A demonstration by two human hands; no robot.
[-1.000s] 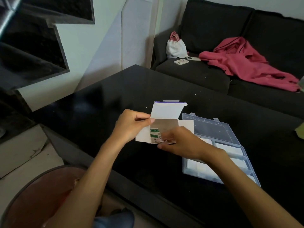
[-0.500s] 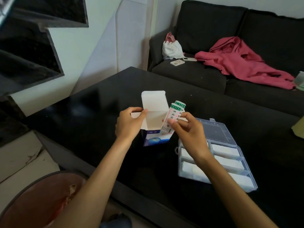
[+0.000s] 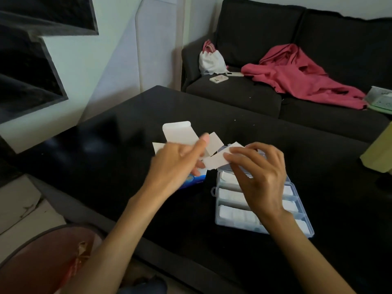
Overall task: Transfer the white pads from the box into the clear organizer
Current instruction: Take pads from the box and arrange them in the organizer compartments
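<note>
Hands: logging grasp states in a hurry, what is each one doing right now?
Left hand: holds the open white cardboard box with blue base.
Right hand: pinches a flat white pad above the clear plastic organizer.

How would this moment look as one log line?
left hand: holds open box | right hand: pinches white pad above organizer | pad not yet placed

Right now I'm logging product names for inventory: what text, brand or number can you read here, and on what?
None can be read.
Box: blue printed panel with a round mark, too blurred.
White packet in the right hand: no print visible.
Clear organizer: no label visible.
</note>
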